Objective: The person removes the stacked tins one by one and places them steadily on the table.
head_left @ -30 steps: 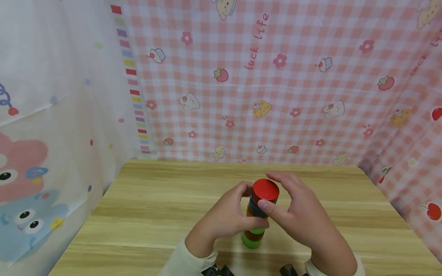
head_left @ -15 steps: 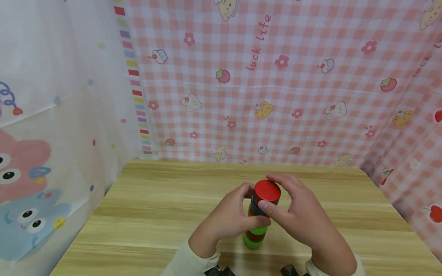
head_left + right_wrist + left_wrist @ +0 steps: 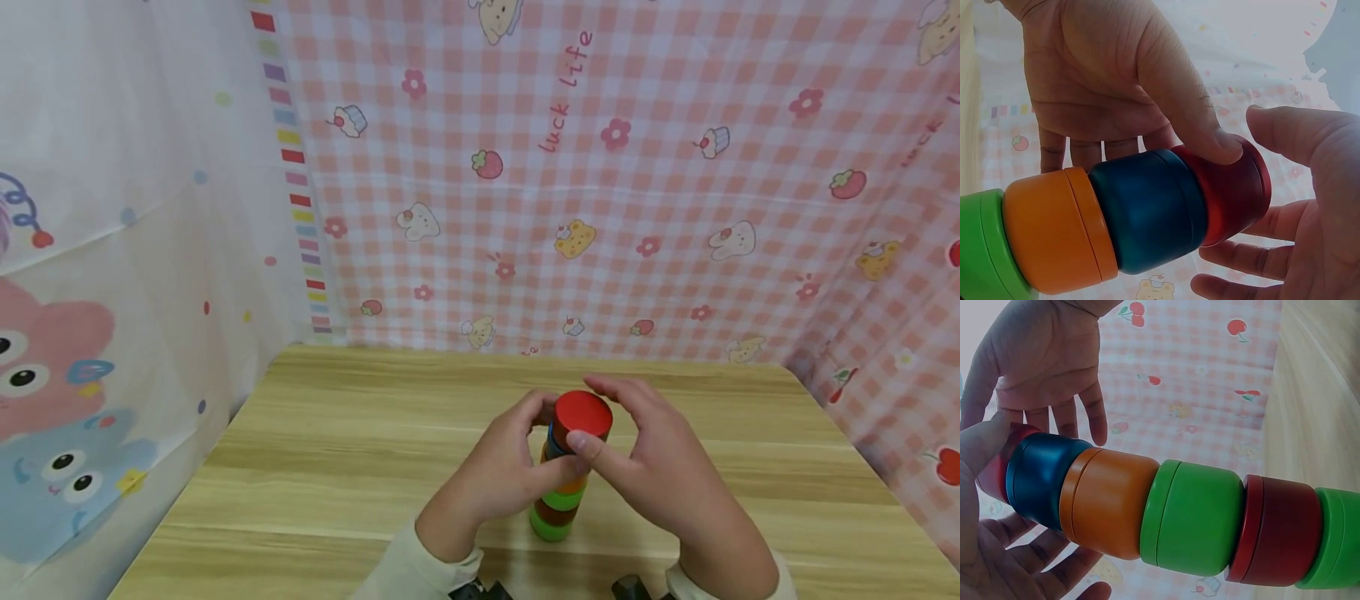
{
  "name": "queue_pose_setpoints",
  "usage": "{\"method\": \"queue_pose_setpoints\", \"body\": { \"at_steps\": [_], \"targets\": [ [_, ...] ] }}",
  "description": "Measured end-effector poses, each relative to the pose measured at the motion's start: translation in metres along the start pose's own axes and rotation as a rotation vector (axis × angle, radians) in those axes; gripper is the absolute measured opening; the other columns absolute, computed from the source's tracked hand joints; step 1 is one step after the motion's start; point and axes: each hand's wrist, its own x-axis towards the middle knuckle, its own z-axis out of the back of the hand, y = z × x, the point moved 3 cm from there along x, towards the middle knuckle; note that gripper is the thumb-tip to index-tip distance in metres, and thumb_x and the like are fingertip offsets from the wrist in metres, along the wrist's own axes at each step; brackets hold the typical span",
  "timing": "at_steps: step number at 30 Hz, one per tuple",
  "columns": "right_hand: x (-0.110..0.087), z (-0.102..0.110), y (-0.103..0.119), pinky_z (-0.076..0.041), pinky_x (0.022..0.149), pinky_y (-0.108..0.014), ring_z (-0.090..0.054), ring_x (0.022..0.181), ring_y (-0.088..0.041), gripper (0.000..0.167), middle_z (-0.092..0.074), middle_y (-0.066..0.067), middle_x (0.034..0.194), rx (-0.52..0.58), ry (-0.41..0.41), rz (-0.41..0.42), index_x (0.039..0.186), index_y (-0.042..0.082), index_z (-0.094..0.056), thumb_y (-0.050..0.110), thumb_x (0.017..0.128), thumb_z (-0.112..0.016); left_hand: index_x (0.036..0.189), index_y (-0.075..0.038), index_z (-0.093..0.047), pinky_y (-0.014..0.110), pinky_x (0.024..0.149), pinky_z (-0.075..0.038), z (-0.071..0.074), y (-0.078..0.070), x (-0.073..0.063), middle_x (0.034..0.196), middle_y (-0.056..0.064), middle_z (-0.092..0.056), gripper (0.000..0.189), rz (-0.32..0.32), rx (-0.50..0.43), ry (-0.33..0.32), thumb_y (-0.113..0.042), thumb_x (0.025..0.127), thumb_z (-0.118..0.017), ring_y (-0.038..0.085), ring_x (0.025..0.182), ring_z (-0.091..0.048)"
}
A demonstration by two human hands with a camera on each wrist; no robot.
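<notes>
Several lidded tins stand stacked in one upright tower: a red tin (image 3: 583, 412) on top, then a blue tin (image 3: 1147, 209), an orange tin (image 3: 1110, 503), a green tin (image 3: 1197, 519), a darker red tin (image 3: 1285, 531) and a green tin (image 3: 551, 529) at the bottom. My left hand (image 3: 491, 479) holds the top red tin, its thumb pressed on the near side and its fingers reaching behind the tower. Around the top from the right comes my right hand (image 3: 667, 467). Its thumb and spread fingers stand apart from the red tin in the right wrist view.
The tower stands on a wood-grain table (image 3: 360, 467). A pink checked cloth (image 3: 465, 200) hangs behind the table and along its right side. A white printed curtain (image 3: 165, 275) borders the left.
My left thumb has moved a little higher on the tower, so more of the orange tin shows. My right hand stays almost still. The head view has shifted slightly.
</notes>
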Motion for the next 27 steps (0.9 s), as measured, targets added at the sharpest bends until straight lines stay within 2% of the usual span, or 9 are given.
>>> {"method": "queue_pose_setpoints", "body": {
  "at_steps": [8, 16, 27],
  "targets": [
    [-0.0004, 0.0001, -0.0007, -0.049, 0.104, -0.066, -0.058, 0.134, -0.037, 0.058, -0.063, -0.010, 0.141, 0.008, -0.007, 0.016, 0.145, 0.008, -0.060, 0.036, 0.097, -0.078, 0.137, -0.027, -0.058, 0.053, 0.117, -0.039, -0.0006, -0.0015, -0.0003, 0.122, -0.016, -0.067, 0.050, -0.005, 0.004, -0.009, -0.037, 0.094, -0.080, 0.008, 0.125, -0.059],
    [0.0006, 0.0006, -0.0003, -0.049, 0.103, -0.067, -0.059, 0.133, -0.038, 0.059, -0.064, -0.011, 0.140, 0.000, -0.002, 0.010, 0.144, 0.008, -0.061, 0.037, 0.096, -0.078, 0.138, -0.027, -0.059, 0.054, 0.116, -0.040, -0.0013, 0.0009, -0.0006, 0.121, -0.018, -0.067, 0.057, 0.015, 0.017, -0.004, -0.033, 0.089, -0.086, 0.009, 0.129, -0.058],
    [0.0015, -0.0007, -0.0017, -0.051, 0.101, -0.065, -0.060, 0.131, -0.036, 0.063, -0.064, -0.010, 0.139, -0.004, 0.013, 0.011, 0.144, 0.007, -0.061, 0.038, 0.093, -0.081, 0.133, -0.027, -0.061, 0.057, 0.117, -0.038, -0.0028, 0.0068, 0.0010, 0.116, -0.017, -0.066, 0.051, 0.040, 0.048, 0.002, -0.034, 0.089, -0.085, 0.011, 0.131, -0.057]
  ]
}}
